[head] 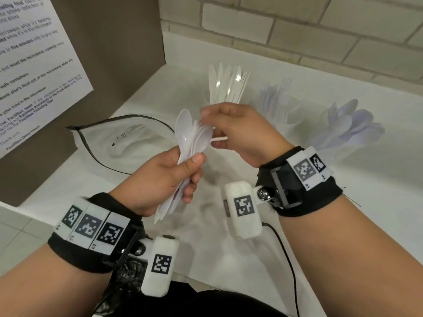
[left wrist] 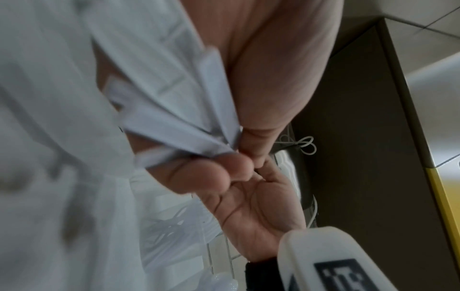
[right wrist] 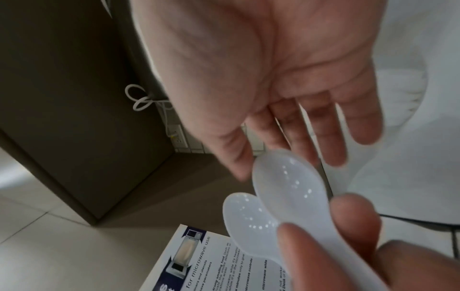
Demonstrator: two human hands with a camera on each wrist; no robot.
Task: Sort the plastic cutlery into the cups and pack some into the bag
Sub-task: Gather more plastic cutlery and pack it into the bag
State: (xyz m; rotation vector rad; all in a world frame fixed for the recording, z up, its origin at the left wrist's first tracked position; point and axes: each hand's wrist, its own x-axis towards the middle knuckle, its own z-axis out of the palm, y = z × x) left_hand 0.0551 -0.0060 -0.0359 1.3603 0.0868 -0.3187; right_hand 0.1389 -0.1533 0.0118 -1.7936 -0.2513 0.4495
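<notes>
A fanned bundle of white plastic spoons (head: 191,143) is gripped by the handles in the left hand (head: 164,179), above the white tabletop (head: 343,202). The bowl ends are touched by the loosely spread fingers of the right hand (head: 242,131). A clear zip bag (head: 119,138) lies behind.

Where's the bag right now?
In the head view the bag lies open on the white counter, left of the left hand, beside the brown cabinet.

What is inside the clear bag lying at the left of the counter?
Through the clear bag only small dark printed marks and a faint ribbed patch show; whether that is cutlery cannot be told. The left hand and its bunch of spoons cover the bag's right edge.
</notes>
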